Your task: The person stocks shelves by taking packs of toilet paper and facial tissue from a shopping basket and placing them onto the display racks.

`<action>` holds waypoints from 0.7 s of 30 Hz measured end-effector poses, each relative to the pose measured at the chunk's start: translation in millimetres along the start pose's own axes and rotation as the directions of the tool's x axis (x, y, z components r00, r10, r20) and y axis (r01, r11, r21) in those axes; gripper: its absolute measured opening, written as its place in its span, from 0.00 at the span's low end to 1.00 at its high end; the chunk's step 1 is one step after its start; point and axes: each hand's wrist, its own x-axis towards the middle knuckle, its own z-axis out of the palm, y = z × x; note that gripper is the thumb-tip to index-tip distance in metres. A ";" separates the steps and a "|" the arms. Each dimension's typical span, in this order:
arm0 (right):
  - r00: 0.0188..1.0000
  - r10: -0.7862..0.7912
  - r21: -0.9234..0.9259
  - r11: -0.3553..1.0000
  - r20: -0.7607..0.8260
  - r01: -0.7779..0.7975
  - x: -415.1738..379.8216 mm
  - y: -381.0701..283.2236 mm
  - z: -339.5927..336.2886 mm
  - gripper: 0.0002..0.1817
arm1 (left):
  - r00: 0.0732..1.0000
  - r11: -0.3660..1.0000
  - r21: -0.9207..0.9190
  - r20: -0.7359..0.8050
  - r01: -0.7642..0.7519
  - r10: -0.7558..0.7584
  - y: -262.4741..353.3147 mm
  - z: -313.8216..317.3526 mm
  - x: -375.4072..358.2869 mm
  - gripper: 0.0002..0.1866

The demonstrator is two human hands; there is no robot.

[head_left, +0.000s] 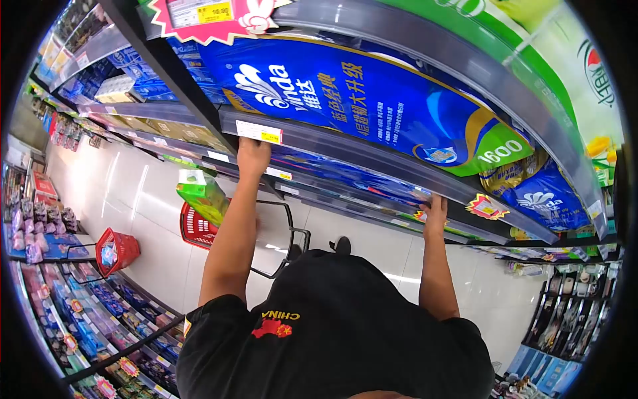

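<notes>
My left hand [254, 157] reaches up to the shelf front just under a white and yellow price label [259, 132]; its fingertips are hidden there. My right hand [435, 216] is raised to the same shelf level, its fingers partly showing and bent at the right end of a blue plastic-wrapped pack [359, 178]. That pack spans the space between both hands, mostly covered by the shelf edge above it. On the shelf over my hands lies a large blue Vinda pack [319, 93] with a green corner marked 1600.
A red shopping basket [198, 226] with a black handle stands on the floor, a green pack [201, 193] above it. A second red basket [117, 251] is farther left. Stocked shelves [100, 312] line the aisle's other side. The dark upright [179, 73] divides the shelving.
</notes>
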 end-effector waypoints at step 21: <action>0.976 0.125 0.485 0.852 0.177 -0.197 -20.2 26.0 -33.0 0.31 | 0.903 0.895 -0.167 -0.048 0.413 -0.426 -5.0 -51.9 -57.2 0.35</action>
